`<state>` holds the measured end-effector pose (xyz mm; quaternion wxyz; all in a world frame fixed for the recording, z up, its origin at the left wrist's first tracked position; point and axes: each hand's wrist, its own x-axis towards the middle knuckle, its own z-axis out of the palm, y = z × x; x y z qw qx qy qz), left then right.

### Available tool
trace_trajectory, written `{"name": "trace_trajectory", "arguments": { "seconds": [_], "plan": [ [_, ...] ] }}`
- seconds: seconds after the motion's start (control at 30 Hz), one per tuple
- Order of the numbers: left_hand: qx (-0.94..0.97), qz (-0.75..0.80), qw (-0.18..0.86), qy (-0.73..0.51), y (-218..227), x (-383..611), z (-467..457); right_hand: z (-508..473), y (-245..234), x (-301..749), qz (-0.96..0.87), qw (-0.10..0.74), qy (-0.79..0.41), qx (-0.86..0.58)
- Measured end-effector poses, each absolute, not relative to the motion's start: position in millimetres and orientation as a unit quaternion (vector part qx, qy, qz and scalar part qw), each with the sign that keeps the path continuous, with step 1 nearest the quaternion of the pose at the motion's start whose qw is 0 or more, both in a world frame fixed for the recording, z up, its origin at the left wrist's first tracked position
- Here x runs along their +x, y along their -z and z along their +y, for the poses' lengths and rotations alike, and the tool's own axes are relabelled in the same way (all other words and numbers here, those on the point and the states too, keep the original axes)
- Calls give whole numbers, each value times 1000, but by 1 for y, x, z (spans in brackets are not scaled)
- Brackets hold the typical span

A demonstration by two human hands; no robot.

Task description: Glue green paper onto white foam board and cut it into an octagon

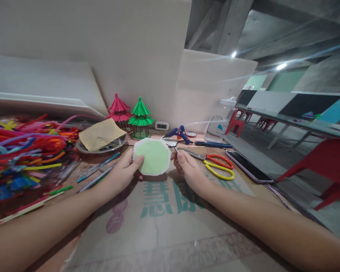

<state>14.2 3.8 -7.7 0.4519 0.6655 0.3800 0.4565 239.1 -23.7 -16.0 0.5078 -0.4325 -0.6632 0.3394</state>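
Note:
An eight-sided pale green piece with a white border (152, 158) is upright in my left hand (132, 166), its thumb pressed on the near face and the fingers mostly behind. My right hand (188, 166) is closed in a pinch just right of the piece. From its fingertips sticks a small thin tip (176, 150), too little of it showing to name. Scissors with one orange and one yellow handle (219, 166) lie right of that hand. Under both hands is a printed cardboard sheet (147, 241).
Colourful pipe cleaners (19, 158) heap up at the left. Behind stand a pink pagoda model (119, 109), a green one (141, 119), a blue glue gun (178, 134) and a clear bottle (218, 122). A phone (249, 167) lies at the right, near a red chair (323, 173).

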Motion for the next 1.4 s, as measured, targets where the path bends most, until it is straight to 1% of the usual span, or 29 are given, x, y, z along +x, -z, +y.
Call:
{"name": "trace_trajectory", "arguments": {
  "seconds": [0.07, 0.1, 0.2, 0.23, 0.3, 0.43, 0.53, 0.67, 0.73, 0.93, 1.1, 1.2, 1.27, 1.4],
  "plan": [
    [639, 390, 469, -469, 10, 13, 7, -33, 0, 246, -733, 476, -258, -412],
    [630, 395, 475, -471, 10, 13, 8, -37, -9, 249, -779, 439, -208, -396],
    [624, 400, 477, -473, 8, 13, 7, -48, -37, 261, -897, 269, -62, -346],
    [623, 399, 477, -475, 7, 13, 6, -50, -45, 264, -914, 228, -30, -335],
    [621, 400, 478, -476, 5, 15, 4, -51, -56, 268, -930, 178, 3, -322],
    [620, 400, 479, -475, 6, 16, 4, -47, -62, 270, -927, 118, -7, -355],
    [625, 405, 476, -468, 7, 15, 5, -45, -60, 269, -913, 110, 9, -392],
    [624, 408, 479, -464, 5, 15, 2, -46, -59, 269, -894, 153, 11, -421],
    [620, 401, 488, -466, 4, 15, 1, -48, -61, 270, -895, 160, 5, -416],
    [623, 402, 486, -463, 4, 15, 1, -52, -68, 270, -913, 115, 10, -392],
    [620, 398, 493, -463, 4, 16, 2, -55, -68, 267, -927, 97, 9, -362],
    [623, 398, 489, -463, 5, 16, 3, -55, -65, 267, -925, 87, 15, -371],
    [629, 396, 484, -462, 6, 15, 5, -54, -64, 266, -920, 96, 5, -381],
    [640, 384, 482, -458, 9, 13, 8, -52, -63, 268, -916, 142, -24, -374]
  ]
}}
